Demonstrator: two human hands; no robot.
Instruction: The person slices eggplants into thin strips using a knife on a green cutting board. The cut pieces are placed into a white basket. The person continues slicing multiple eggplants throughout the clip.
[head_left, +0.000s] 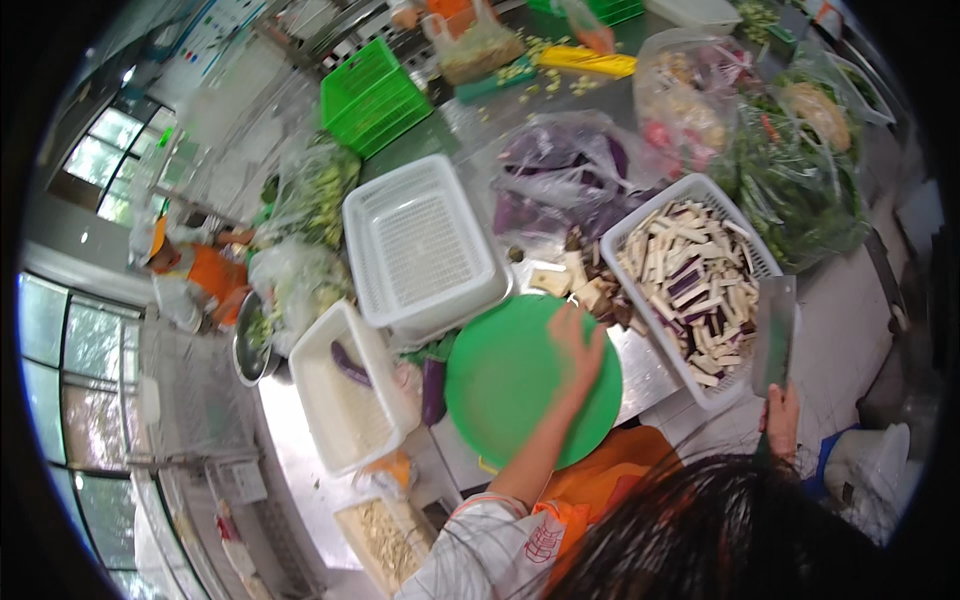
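Observation:
My left hand (577, 349), slightly blurred, reaches over the right part of a round green cutting board (510, 375), fingers spread towards its far edge. My right hand (781, 420) grips the handle of a cleaver (773, 334), its broad blade pointing away from me beside a white plastic basket (671, 379). Cut eggplant strips (690, 289) fill much of that basket. Beyond the board lie pale vegetable pieces and trimmings (592, 292). A whole eggplant (433, 390) rests just left of the board, and another eggplant (349, 365) is in a white tub (390, 442).
Stacked white baskets (365, 247) stand beyond the tub. Bagged eggplants (562, 169) and bagged greens (802, 180) lie farther back, near a green crate (367, 101). A person in an orange apron (214, 277) is at the left. A container of chopped food (390, 540) stands at lower left.

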